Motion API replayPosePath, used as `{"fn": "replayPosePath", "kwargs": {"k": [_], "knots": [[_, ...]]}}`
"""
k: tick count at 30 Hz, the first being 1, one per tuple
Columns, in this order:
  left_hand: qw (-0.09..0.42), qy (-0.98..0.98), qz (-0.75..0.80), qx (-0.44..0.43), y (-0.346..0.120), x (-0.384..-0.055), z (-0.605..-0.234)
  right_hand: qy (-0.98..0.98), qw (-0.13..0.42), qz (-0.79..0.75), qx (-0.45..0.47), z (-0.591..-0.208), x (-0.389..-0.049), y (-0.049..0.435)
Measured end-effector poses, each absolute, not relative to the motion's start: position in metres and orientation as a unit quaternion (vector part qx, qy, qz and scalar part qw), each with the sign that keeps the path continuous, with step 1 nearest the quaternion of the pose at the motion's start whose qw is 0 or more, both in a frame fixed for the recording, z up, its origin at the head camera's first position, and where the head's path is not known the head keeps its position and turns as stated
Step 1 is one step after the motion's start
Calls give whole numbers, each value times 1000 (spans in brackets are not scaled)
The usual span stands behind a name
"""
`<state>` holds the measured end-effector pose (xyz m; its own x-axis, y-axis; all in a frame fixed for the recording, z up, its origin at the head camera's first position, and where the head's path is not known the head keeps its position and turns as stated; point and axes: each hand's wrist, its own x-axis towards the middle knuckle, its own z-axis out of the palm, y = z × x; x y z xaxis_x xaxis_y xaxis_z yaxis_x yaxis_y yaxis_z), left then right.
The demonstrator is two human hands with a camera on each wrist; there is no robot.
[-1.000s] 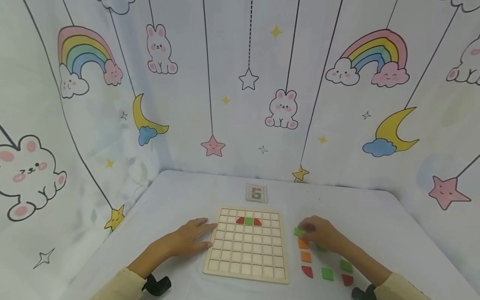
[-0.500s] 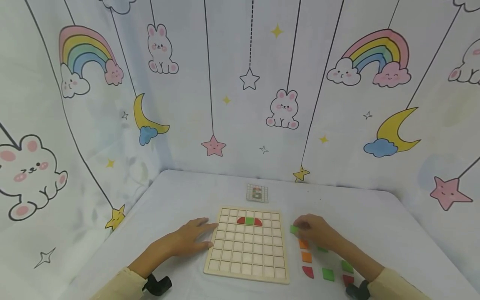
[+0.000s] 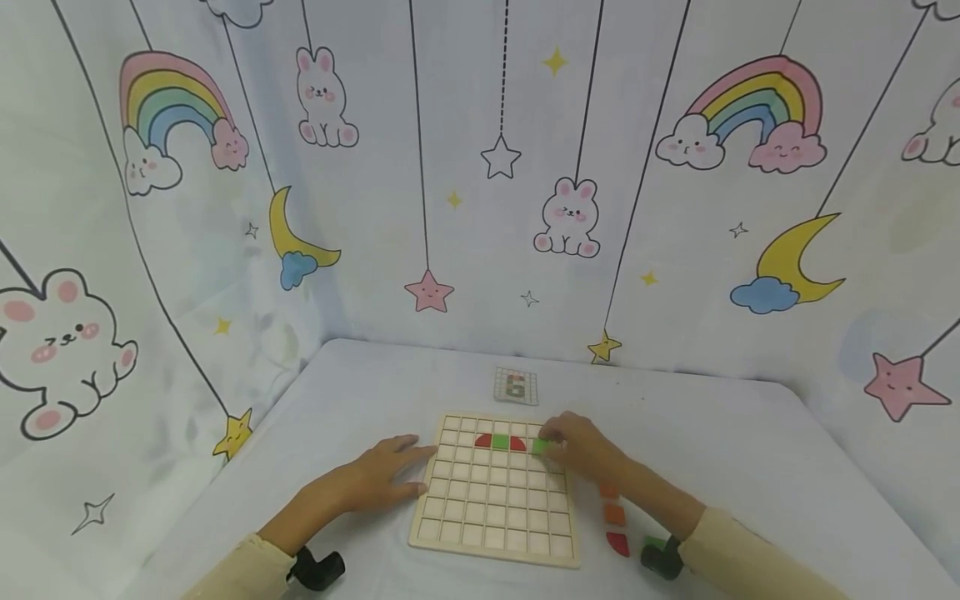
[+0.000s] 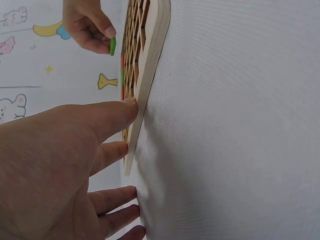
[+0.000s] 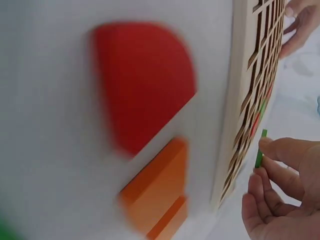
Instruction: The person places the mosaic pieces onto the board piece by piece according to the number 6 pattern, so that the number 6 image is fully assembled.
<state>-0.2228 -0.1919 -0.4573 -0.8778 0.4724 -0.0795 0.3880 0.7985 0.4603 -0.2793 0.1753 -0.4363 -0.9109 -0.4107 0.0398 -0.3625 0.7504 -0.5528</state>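
Note:
A wooden grid board (image 3: 486,515) lies on the white table. In its second row sit a red quarter-round tile (image 3: 483,440), a green square tile (image 3: 500,442) and another red quarter-round tile (image 3: 517,443), side by side. My right hand (image 3: 588,450) pinches a green square tile (image 5: 261,150) between thumb and finger, held above the board's upper right part. My left hand (image 3: 378,475) lies at the board's left edge with fingers spread; in the left wrist view its thumb (image 4: 117,117) touches the wooden rim.
Right of the board lie orange tiles (image 3: 613,514), a red quarter-round tile (image 3: 618,544) and a green tile (image 3: 655,542) partly behind the right wrist camera. A small card (image 3: 516,387) with a tile pattern lies behind the board. Patterned cloth hangs around the table.
My right hand has carried the green square tile leftward from the loose tiles to over the board. The left hand stays at the board's edge.

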Motion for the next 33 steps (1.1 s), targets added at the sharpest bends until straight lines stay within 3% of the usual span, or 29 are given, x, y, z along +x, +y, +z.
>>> {"fn": "replayPosePath", "kwargs": {"k": [10,33], "knots": [[92,943,220,232,-192,-223,-457,899,1,-279,-339,-433,-277,121],[95,945,221,224,-191,-222,-455,905,81,-276,-313,-440,-277,91]]}}
